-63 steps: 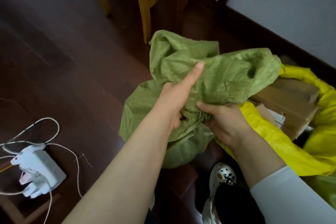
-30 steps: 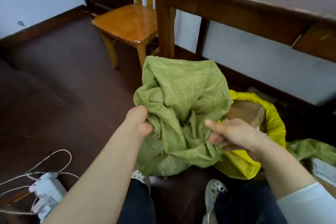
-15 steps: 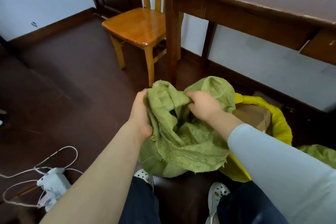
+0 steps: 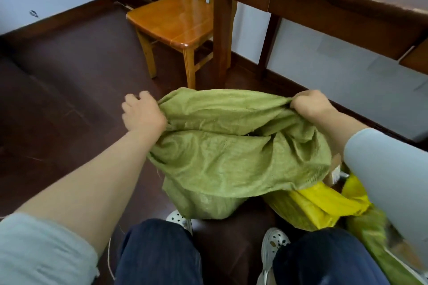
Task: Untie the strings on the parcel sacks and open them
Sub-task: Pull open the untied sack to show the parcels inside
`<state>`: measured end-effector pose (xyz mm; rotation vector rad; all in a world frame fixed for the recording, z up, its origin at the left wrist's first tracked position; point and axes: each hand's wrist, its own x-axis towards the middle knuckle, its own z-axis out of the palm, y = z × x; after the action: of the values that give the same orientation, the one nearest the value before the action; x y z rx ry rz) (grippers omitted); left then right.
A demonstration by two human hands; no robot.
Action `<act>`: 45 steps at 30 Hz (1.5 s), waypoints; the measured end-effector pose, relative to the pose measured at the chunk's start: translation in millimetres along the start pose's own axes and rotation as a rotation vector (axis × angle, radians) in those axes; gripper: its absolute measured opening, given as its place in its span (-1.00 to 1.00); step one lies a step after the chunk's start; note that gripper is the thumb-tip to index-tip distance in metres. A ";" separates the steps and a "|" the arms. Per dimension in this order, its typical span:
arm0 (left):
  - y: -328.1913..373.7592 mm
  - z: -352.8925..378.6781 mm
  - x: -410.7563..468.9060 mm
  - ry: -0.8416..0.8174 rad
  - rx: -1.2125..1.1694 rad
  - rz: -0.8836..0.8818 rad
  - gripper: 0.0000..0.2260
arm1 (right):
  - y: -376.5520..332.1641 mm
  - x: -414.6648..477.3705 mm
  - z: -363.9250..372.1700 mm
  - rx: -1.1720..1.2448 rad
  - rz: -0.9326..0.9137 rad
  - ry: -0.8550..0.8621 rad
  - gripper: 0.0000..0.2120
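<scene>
A green woven parcel sack (image 4: 222, 157) stands on the floor in front of my knees. Its mouth is stretched wide between my hands, and a dark slit shows along the middle. My left hand (image 4: 142, 114) grips the left end of the rim. My right hand (image 4: 309, 103) grips the right end, fingers curled into the fabric. No string shows on this sack. Its contents are hidden. A yellow sack (image 4: 315, 203) lies right of it, partly under the green fabric, with a bit of cardboard box (image 4: 334, 169) showing.
A wooden chair (image 4: 176, 21) stands just beyond the sack. A dark wooden table (image 4: 324, 0) fills the upper right, its leg (image 4: 221, 30) close behind the sack. Another green sack (image 4: 379, 245) lies at lower right. My shoes and knees are below.
My hands have pulled apart, left hand going left and right hand going right, stretching the bunched sack mouth wide. The power strip and cord at lower left are out of view.
</scene>
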<state>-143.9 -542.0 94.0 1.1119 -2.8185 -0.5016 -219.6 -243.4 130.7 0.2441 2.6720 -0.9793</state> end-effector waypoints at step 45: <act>68.5 48.2 -6.4 -0.177 -0.058 0.278 -0.67 | -23.7 -13.9 52.4 -0.167 -0.215 0.179 -0.42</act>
<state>-192.6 -477.6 71.1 0.6788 -3.0184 -0.6800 -201.7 -296.4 111.3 0.0086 2.9739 -0.8198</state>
